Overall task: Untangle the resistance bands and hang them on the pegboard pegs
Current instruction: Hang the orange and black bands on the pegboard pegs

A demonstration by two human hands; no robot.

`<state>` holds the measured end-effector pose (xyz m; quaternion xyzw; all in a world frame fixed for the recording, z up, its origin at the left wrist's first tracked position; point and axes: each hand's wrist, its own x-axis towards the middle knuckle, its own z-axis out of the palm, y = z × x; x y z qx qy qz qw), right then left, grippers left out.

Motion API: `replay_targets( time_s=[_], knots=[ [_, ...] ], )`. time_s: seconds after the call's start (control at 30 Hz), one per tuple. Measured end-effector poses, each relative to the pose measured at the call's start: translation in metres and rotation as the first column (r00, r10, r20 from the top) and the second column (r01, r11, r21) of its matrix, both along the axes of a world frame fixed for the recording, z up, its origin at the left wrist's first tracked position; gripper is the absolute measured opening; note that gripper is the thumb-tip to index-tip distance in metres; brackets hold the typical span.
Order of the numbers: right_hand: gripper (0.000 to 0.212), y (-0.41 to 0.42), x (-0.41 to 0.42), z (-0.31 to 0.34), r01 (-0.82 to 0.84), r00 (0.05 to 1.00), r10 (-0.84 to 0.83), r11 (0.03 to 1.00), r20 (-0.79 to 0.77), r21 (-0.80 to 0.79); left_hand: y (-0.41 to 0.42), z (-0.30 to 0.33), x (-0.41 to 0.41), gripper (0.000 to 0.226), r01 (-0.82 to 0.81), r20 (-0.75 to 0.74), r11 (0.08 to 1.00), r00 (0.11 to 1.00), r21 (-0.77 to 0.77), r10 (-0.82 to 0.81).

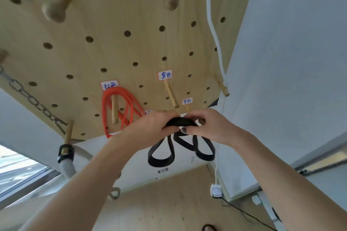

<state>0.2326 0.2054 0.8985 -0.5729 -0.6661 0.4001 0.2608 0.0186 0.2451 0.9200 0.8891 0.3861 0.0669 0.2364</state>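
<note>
A black resistance band (162,155) is bunched between both hands, with three loops hanging below them. My left hand (150,125) pinches the bunched top from the left. My right hand (208,125) grips the same bunch from the right, the thumbs nearly touching. Just above the hands a bare wooden peg (170,93) sticks out of the pegboard (75,58) under a white label with blue writing (165,75). To the left, a coiled orange-red band (129,107) hangs on another peg (114,110) under its own label.
A metal chain (28,95) runs along the board's left edge to a lower peg (68,133). Two thick knob pegs (54,10) sit high on the board, one with a carabiner. A white cord (213,24) runs down the right side. A white wall is at right.
</note>
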Motion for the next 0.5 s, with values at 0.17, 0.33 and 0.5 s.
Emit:
replay_targets(
  time_s=[0.17,0.33,0.5],
  knots=[
    [0.018,0.030,0.000,0.021,-0.095,0.989,0.086,0.993,-0.122,-0.069,0.020,0.024,-0.014,0.011,-0.111,0.076,0.993,0.990,-0.046,0.115],
    [0.015,0.046,0.005,0.038,-0.158,0.980,0.142,0.982,-0.141,-0.105,0.027,0.035,-0.015,0.022,-0.145,0.145,0.980,0.976,-0.136,0.164],
    [0.020,0.066,0.007,0.048,-0.119,0.985,0.116,0.993,-0.125,-0.021,0.032,0.039,-0.012,0.013,-0.235,0.222,0.965,0.941,-0.117,0.256]
  ],
)
